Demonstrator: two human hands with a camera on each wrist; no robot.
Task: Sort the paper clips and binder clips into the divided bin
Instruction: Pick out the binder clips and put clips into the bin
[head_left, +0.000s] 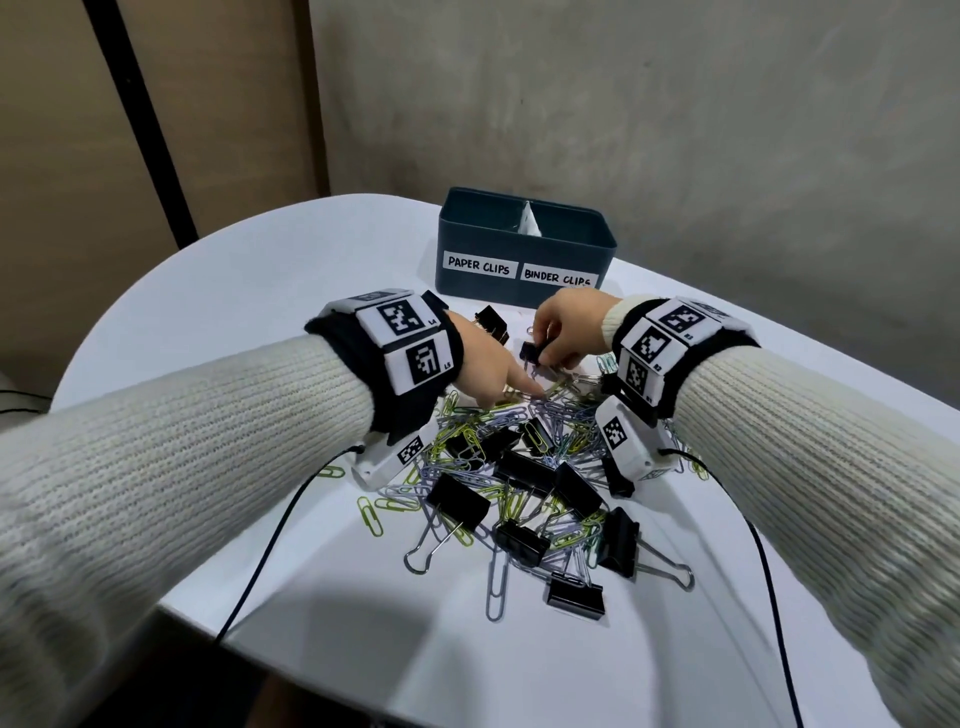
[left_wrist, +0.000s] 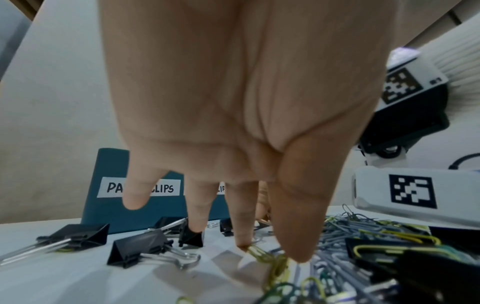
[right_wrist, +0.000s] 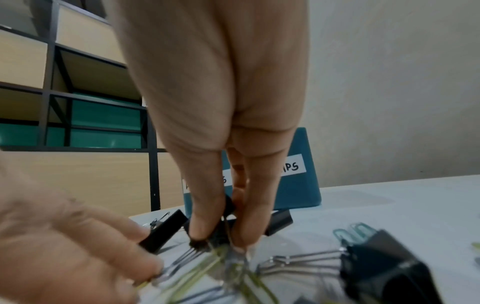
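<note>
A dark blue divided bin (head_left: 467, 239) (left_wrist: 145, 214) (right_wrist: 298, 191) stands at the back of the white table, labelled PAPER CLIPS on the left and BINDER CLIPS on the right. In front of it lies a tangled pile (head_left: 524, 467) of coloured paper clips and black binder clips. My left hand (head_left: 519, 392) (left_wrist: 270, 251) reaches into the pile's far edge and pinches a yellow paper clip (left_wrist: 259, 254) between thumb and finger. My right hand (head_left: 540, 353) (right_wrist: 223, 238) pinches a small black binder clip (head_left: 531, 352) (right_wrist: 221, 236) just above the pile, with paper clips tangled under it.
Loose black binder clips (head_left: 491, 322) (left_wrist: 135, 251) lie between the pile and the bin. Cables (head_left: 270, 545) run from both wrist cameras over the table's near edge. A grey wall stands right behind the bin, and shelving (right_wrist: 78, 102) is off to the left.
</note>
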